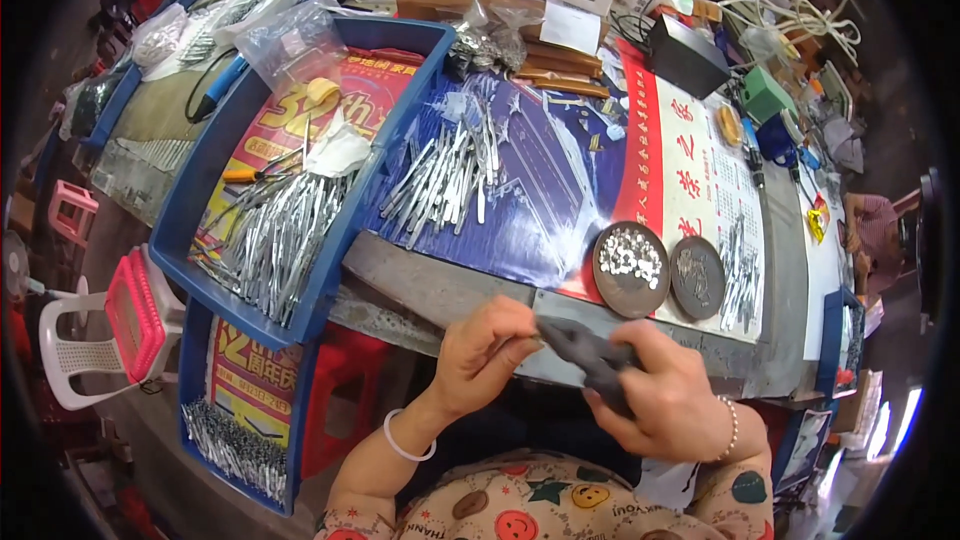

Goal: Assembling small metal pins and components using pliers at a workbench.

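**Two hands work pliers at a cluttered bench**

At lower centre, the right hand (672, 402) grips dark pliers (590, 360); the left hand (490, 352) pinches a small part, too tiny to identify, at their tip. A slip could drop it off the bench edge (440, 290). Blue trays (300, 312) of metal pieces crowd the upper left

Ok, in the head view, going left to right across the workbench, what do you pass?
Blue plastic tray of silver metal strips → loose pile of silver metal pieces on the blue sheet → round dark dish of small shiny bits → smaller round dark dish → green box.
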A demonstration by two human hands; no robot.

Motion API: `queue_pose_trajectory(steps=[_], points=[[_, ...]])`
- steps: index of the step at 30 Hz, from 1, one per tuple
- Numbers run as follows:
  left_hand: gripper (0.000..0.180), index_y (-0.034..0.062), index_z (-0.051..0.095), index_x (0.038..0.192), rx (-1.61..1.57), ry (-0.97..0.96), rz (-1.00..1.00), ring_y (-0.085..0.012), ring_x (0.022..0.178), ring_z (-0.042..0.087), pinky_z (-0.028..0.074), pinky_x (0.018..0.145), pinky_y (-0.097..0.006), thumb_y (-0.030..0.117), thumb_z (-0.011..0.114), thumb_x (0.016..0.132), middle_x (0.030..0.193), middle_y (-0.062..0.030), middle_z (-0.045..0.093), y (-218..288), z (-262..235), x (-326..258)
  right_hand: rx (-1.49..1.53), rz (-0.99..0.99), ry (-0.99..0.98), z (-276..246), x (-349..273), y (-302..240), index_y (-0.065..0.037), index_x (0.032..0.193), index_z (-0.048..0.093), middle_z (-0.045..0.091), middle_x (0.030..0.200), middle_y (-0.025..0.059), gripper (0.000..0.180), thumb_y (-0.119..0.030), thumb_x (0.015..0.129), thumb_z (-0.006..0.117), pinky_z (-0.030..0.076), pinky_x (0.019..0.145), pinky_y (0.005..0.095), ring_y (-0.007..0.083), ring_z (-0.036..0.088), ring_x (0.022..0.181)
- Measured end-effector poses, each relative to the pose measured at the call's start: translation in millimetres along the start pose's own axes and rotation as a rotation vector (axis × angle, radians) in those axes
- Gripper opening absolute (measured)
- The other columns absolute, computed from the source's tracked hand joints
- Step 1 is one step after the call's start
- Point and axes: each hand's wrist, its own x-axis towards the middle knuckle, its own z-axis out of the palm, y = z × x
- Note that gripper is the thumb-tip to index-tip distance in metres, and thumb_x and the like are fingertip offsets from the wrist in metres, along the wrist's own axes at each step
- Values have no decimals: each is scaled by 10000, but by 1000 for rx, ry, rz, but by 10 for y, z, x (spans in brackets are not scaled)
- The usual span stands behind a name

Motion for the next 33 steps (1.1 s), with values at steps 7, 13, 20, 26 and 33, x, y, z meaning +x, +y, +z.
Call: queue_pose_trajectory(steps=[7,13,20,26,33], points=[[150,1,608,1022,-51,23,-44,-149,765,568,448,674,-239,-21,655,881,939,-103,610,33,-13,-95,10,81,4,24,-26,-100,-10,760,645,575,970,140,195,-148,710,772,504,568,373,273,612,726],[95,10,576,1058,-578,228,-419,-133,792,593,494,717,-253,56,548,980,974,-81,607,317,81,-254,62,95,-61,132,-297,11,-28,805,668,539,971,129,218,-209,743,772,490,560,365,261,582,753],[106,30,566,1045,-756,305,-719,-138,727,590,489,672,-256,121,539,997,936,-69,614,528,217,-503,13,12,-101,389,-559,49,-59,813,673,482,983,107,266,-293,729,770,459,607,358,254,523,832],[98,45,543,991,-669,315,-783,-119,674,582,457,580,-234,143,549,997,852,-36,585,670,340,-526,-9,-7,-121,381,-674,76,-80,803,667,463,966,98,267,-302,702,775,449,643,362,253,496,837],[104,39,543,980,-416,267,-790,-77,627,553,423,540,-192,142,559,992,754,-4,558,681,391,-520,-37,-21,-106,403,-717,129,-46,708,648,488,1002,132,308,-323,702,782,444,645,362,272,503,834]])
